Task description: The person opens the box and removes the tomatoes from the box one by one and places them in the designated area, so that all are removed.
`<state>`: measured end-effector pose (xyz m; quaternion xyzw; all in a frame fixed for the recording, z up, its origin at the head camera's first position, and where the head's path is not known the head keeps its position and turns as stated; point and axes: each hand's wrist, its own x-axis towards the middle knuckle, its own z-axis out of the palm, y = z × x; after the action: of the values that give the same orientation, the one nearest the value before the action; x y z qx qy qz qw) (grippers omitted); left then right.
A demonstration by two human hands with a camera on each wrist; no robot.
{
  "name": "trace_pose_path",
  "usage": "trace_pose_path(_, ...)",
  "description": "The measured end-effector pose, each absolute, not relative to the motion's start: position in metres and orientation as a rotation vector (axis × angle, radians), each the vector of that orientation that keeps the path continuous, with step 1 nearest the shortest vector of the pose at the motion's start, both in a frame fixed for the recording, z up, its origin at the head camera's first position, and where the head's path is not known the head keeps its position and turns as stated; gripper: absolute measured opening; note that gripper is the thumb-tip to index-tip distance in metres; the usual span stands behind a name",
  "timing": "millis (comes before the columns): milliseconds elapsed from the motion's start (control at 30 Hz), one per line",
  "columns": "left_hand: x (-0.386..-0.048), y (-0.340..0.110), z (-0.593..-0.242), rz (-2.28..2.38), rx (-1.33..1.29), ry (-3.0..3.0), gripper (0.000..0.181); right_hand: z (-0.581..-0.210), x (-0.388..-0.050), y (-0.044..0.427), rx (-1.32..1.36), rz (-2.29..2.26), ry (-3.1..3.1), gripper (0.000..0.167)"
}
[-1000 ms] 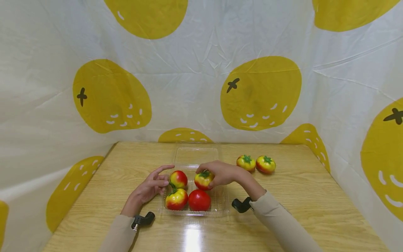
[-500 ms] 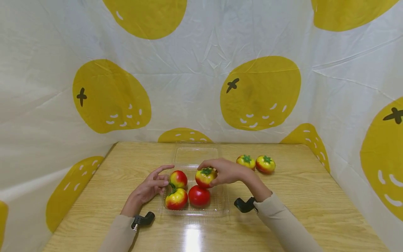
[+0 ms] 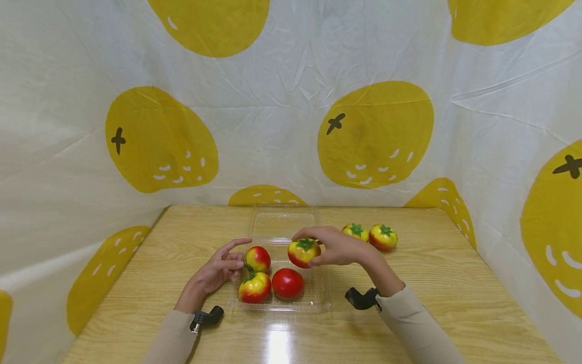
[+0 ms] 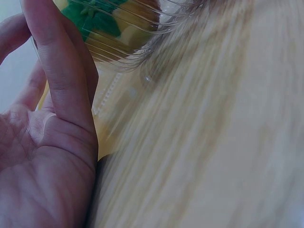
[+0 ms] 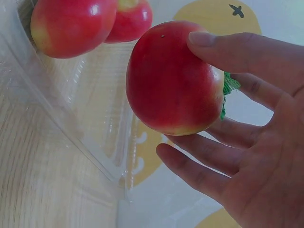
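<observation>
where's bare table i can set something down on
Bare table lies between the right sleeve and the two loose fruits, and left of the left hand. The clear tray is crowded on its left, where two fruits sit beside that hand.

We see smooth, glossy fruits (image 3: 287, 283) that look like plastic, their woven-looking leaves (image 5: 230, 84), a clear, ribbed plastic box (image 3: 314, 297), a wood-grained desk (image 3: 454, 298) with a bright sheen, a creased, faintly shiny sheet (image 3: 277, 146) and matt cloth sleeves (image 3: 416, 323).

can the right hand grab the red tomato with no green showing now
Probably not yet: the right hand holds a red-and-yellow tomato, though nothing covers the red tomato in the open clear plastic box.
</observation>
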<state>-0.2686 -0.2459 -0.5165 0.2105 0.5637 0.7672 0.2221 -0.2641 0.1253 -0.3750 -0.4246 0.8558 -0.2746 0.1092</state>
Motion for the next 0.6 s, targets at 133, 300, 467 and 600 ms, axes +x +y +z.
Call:
trace_pose_path(133, -0.268, -0.245, -0.516, 2.118, 0.582, 1.554, 0.063, -0.373, -0.26, 0.131, -1.248, -0.846, 2.531, 0.054)
trace_pose_path(300, -0.268, -0.246, -0.516, 2.115, 0.565, 1.564, 0.063, -0.371, -0.255, 0.14, -1.218, -0.913, 2.549, 0.055)
trace_pose_path(467, -0.269, -0.247, -0.518, 2.113, 0.56, 1.563, 0.064, -0.369, -0.252, 0.15, -1.169, -0.962, 2.584, 0.056)
trace_pose_path(600, -0.27, -0.247, -0.518, 2.112, 0.586, 1.55, 0.064, -0.37, -0.25, 0.159, -1.124, -0.997, 2.597, 0.057)
